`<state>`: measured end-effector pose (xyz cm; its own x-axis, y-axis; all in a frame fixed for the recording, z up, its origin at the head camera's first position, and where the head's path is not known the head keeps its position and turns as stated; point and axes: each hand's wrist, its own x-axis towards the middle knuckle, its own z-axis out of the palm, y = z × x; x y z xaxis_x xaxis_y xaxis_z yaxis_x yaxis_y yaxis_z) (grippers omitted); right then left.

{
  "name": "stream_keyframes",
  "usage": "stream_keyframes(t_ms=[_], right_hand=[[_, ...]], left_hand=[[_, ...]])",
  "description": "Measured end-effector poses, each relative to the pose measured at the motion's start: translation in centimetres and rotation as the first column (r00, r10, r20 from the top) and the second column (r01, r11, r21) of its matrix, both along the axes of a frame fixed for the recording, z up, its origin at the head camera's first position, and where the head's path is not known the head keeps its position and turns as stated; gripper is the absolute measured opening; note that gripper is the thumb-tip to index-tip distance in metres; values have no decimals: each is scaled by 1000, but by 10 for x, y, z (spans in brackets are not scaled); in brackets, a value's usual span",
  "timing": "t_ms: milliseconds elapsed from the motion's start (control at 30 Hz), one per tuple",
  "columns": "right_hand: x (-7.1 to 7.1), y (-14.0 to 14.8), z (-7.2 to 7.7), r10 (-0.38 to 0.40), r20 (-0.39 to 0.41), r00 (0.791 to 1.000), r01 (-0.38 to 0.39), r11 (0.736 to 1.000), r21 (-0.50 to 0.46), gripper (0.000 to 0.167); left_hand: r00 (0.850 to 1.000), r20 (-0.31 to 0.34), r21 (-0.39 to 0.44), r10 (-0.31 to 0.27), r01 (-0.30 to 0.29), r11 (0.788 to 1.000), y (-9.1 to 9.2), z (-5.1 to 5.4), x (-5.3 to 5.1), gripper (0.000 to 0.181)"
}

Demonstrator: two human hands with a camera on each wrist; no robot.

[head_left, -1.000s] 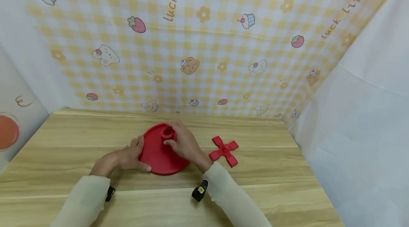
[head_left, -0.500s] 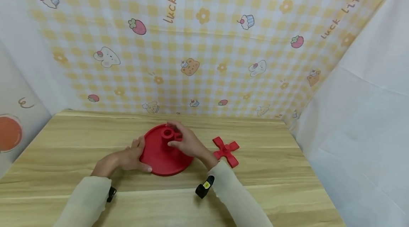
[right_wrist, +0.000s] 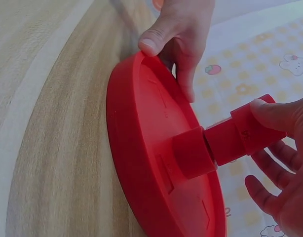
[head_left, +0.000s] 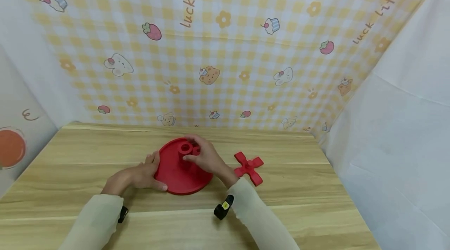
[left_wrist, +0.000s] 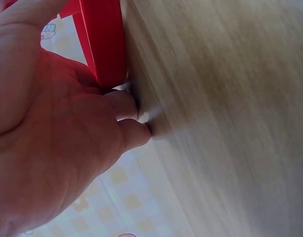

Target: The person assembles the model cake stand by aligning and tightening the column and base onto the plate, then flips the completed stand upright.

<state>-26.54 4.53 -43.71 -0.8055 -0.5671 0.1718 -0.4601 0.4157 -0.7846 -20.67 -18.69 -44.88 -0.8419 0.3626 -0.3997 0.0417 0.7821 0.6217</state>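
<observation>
A round red disc (head_left: pixel 175 177) with a raised rim lies on the table, a hollow upright post (head_left: pixel 185 152) at its middle. My left hand (head_left: pixel 142 174) grips the disc's left rim, thumb towards the front; in the left wrist view, fingertips of the left hand (left_wrist: pixel 67 123) touch the tabletop beside the rim. In the right wrist view, my right hand (right_wrist: pixel 294 148) pinches the wider end piece (right_wrist: pixel 257 126) of the post, thumb on one side and fingers partly hidden behind. A short side stub shows between the right hand (head_left: pixel 207 158) and the post.
A flat red four-armed cross (head_left: pixel 249 166) with a small central knob lies on the wooden table (head_left: pixel 299 195), just right of my right forearm. A checked cloth (head_left: pixel 246 58) hangs behind the table, and white cloth (head_left: pixel 397 125) hangs on the right.
My right hand has shifted slightly to the right around the post, and the side stub has come into sight. The left hand keeps its grip on the rim.
</observation>
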Motion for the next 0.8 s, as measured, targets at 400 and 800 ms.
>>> stream_keyframes(t_ms=[400,800], right_hand=[[-1,-4,-5,-68,-58,996,71,996,53,67],[-4,6,-10,59,63,996,-55,996,-64,54]], left_hand=[[1000,9,-10,-5,5,1000,0,4,-3,127],[1000,19,-16,3,-2,1000,1,1,-1,128]])
